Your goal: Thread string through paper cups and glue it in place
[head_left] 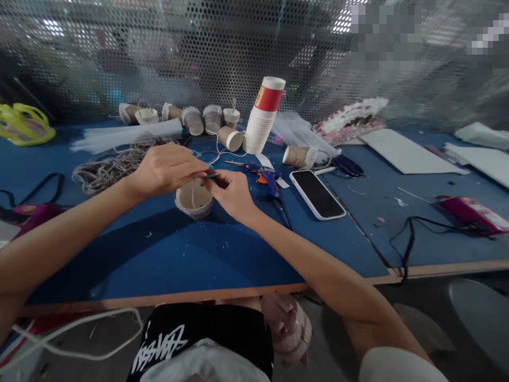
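Observation:
My left hand [169, 167] and my right hand [233, 192] meet above a paper cup [194, 213] wrapped in greyish yarn. Between the fingertips of both hands is a thin teal piece [211, 175], too small to name more closely. The fingers of each hand are pinched together. The cup stands upright on the blue table, its open mouth partly covered by my hands, with a pale strand inside it. Behind my left wrist lies a loose heap of grey yarn [103, 172].
A tall stack of paper cups [260, 124] leans behind my hands. Several yarn-wrapped cups [193, 121] line the mesh at the back. A blue glue gun [268, 175] and a phone [318, 194] lie to the right. The wooden table edge [254, 292] runs in front of me.

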`<state>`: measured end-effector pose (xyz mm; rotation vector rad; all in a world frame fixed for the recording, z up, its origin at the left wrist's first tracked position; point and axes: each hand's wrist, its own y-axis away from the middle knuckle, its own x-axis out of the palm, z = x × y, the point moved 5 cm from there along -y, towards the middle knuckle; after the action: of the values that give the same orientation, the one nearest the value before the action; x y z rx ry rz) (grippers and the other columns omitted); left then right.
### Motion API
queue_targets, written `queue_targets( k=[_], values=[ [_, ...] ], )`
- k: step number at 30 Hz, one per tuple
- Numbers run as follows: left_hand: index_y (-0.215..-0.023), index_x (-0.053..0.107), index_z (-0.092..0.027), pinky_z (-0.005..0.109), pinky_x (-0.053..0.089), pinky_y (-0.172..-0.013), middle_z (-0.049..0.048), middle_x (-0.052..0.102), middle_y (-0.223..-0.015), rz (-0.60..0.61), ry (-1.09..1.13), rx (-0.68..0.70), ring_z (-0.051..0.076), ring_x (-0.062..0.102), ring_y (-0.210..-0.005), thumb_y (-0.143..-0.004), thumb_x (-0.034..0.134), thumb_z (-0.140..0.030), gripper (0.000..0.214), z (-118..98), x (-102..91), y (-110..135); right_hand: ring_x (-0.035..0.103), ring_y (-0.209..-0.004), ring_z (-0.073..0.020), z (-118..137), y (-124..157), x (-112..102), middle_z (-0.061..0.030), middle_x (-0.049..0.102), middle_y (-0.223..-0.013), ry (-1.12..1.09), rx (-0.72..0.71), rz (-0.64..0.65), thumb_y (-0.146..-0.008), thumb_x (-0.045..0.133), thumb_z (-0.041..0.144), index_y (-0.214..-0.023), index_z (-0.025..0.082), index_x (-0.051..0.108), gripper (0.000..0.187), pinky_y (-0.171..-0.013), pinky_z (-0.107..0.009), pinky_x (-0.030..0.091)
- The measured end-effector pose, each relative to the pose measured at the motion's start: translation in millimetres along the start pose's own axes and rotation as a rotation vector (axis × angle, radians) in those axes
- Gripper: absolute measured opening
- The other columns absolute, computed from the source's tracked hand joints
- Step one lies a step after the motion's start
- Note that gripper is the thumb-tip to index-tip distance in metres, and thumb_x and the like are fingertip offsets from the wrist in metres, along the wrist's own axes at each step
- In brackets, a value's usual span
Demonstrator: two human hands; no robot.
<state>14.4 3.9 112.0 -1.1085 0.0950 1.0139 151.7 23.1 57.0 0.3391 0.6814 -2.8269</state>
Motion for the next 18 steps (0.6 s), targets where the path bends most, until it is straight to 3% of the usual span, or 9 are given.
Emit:
queue_targets(
  k=[4,14,18],
  values=[
    [-0.09,0.069,-0.017,0.03,0.063,-0.07,0.0036,0.076,-0.077,-0.027,0.035,-0.04,0.015,0.072,-0.068,-0.09,0.062,-0.022,0.009,2.6,0.7,3.2,0.054,-0.059,-0.0101,-1.8,1.9,2.2,-0.0014,0.066,-0.064,-0.066,0.005,0.0,-0.076,0.065,0.033,-0.075,0.013,0.075,0.022,-0.058,-0.024,0.044],
    [-0.083,0.07,-0.021,0.03,0.063,-0.076,-0.0015,0.076,-0.073,-0.032,-0.02,-0.137,0.012,0.071,-0.067,-0.09,0.059,-0.024,0.013,3.8,4.6,9.4,0.064,-0.071,-0.0141,-6.0,3.0,6.3,-0.0044,0.073,-0.081,-0.1,-0.019,0.039,-0.073,0.071,0.037,-0.092,0.014,0.076,0.029,-0.067,-0.028,0.053],
    [-0.083,0.069,-0.019,0.03,0.064,-0.074,-0.0005,0.075,-0.07,-0.074,-0.011,-0.091,0.013,0.071,-0.065,-0.088,0.062,-0.022,0.009,2.7,2.0,7.4,0.065,-0.073,-0.0149,-3.6,3.7,5.8,-0.0043,0.074,-0.082,-0.091,-0.02,0.035,-0.073,0.07,0.036,-0.091,0.015,0.076,0.029,-0.067,-0.027,0.054]
  ],
)
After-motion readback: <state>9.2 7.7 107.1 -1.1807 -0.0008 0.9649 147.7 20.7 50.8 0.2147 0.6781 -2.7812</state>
